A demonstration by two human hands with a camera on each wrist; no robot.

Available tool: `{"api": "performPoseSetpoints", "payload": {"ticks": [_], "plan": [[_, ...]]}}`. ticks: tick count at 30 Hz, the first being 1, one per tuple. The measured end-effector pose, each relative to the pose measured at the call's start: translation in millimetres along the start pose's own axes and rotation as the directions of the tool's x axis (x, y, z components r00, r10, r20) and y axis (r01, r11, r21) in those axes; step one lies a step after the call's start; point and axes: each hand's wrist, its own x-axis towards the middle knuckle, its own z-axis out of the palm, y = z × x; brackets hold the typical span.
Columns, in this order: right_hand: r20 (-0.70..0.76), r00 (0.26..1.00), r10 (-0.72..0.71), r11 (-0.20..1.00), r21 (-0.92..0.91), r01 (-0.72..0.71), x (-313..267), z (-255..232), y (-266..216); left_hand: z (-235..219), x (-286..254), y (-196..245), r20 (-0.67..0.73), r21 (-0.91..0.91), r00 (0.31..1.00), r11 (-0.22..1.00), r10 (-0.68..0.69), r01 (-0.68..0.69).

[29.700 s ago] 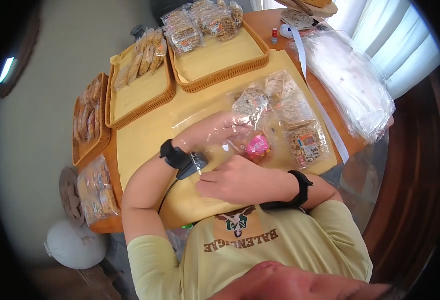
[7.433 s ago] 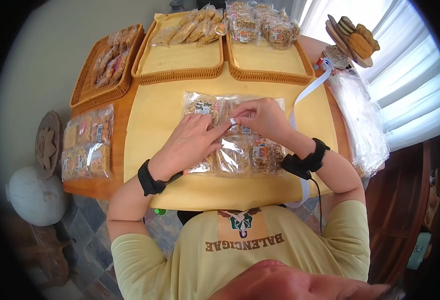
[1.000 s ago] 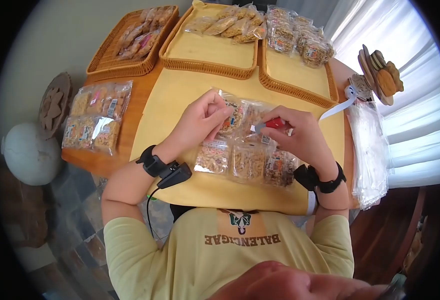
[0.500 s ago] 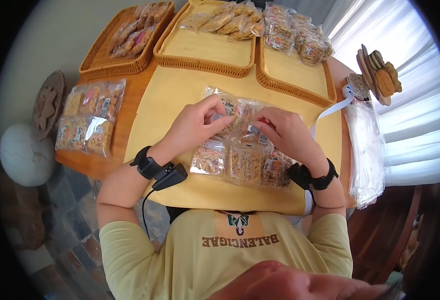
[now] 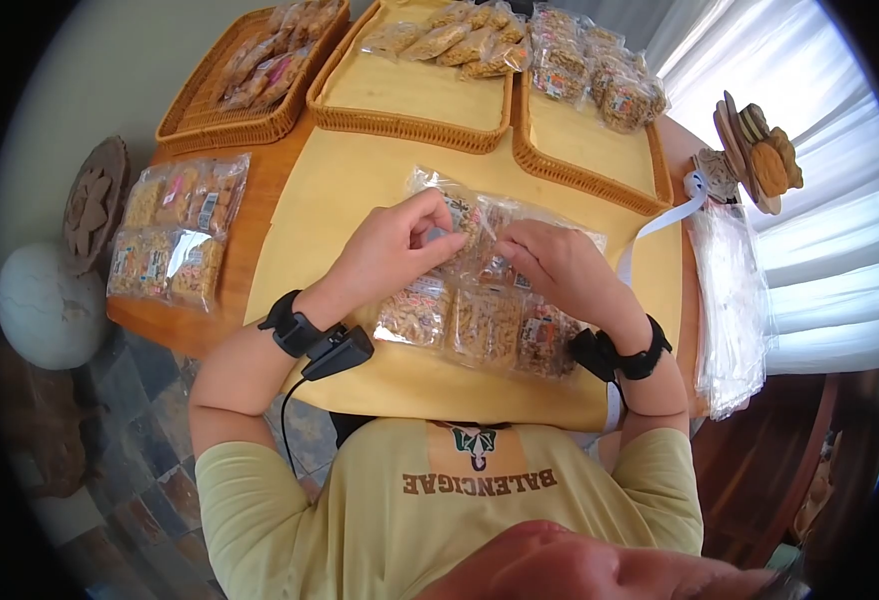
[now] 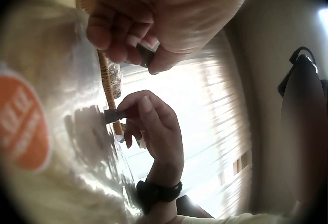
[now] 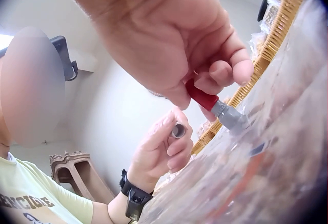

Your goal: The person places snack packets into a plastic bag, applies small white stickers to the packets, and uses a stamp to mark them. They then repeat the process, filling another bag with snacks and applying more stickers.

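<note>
A clear bag [image 5: 485, 325] of several wrapped snack packs lies flat in front of me. My right hand [image 5: 565, 260] grips a small red stamp [image 7: 202, 97], its grey end pointing down right at the plastic. In the head view my fingers hide the stamp. On the bag's left half, my left hand [image 5: 400, 240] hovers with a hollow grey cap [image 7: 178, 130] pinched between thumb and fingers, its mouth showing in the right wrist view. An orange round sticker [image 6: 23, 121] shows on a pack in the left wrist view.
Wicker trays [image 5: 410, 128] with snack packs stand along the back. A second filled bag [image 5: 175, 230] lies at the left edge. Flat empty bags [image 5: 730, 310] are stacked at the right, beside a white ribbon [image 5: 660, 222] and a wooden ornament [image 5: 760, 150].
Earlier both hands handled a small white label over the bag. Since a second ago the right hand has turned the stamp down onto the bag; the left has barely moved, still holding the cap.
</note>
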Motion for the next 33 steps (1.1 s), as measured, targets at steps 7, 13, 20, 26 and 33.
{"api": "performPoseSetpoints", "payload": {"ticks": [7, 13, 20, 26, 33], "plan": [[0.046, 0.998, -0.045, 0.998, 0.045, 0.043, 0, 0, 6, 0, 0, 0, -0.009, 0.018, 1.000, 0.999, 0.026, -0.026], [0.124, 0.992, -0.024, 0.999, 0.051, 0.018, 3, -2, 6, 0, 1, 0, -0.010, 0.036, 0.999, 0.999, 0.032, -0.031], [0.169, 0.986, 0.016, 0.997, 0.072, -0.028, 11, 6, 7, 0, 3, -6, -0.011, 0.030, 1.000, 0.999, 0.023, -0.022], [0.133, 0.991, -0.026, 0.990, 0.139, 0.007, 11, 9, 7, 3, 4, -11, 0.014, 0.051, 1.000, 0.998, 0.028, -0.029], [0.125, 0.990, -0.064, 0.992, 0.119, 0.049, 12, 7, 8, 6, 3, -8, 0.030, 0.158, 0.999, 0.986, 0.038, -0.042]]}}
